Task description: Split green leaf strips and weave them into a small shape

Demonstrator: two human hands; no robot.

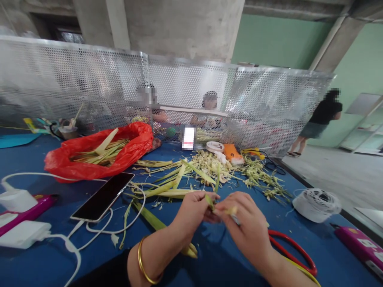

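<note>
My left hand (pixel 194 209), below a gold bangle, has its fingers closed around a small folded strip of green leaf (pixel 210 202). My right hand (pixel 247 221) meets it from the right, thumb and fingers pinched at the strip's lower end. A blurred pale yellow bit (pixel 232 211) shows by the right fingers; what else they hold is hidden. Just beyond the hands lie long pale-green leaf strips (pixel 167 193) and a heap of pale curled shavings (pixel 206 165). A broad green leaf (pixel 149 215) runs under my left forearm.
Left are a red plastic bag (pixel 86 171) of strips, a phone (pixel 103 198) on a white cable, and chargers (pixel 25 235). Right are green sprigs (pixel 260 173), a white cord coil (pixel 317 204) and red-handled scissors (pixel 302 251). Behind a perforated metal screen (pixel 185 75) people sit.
</note>
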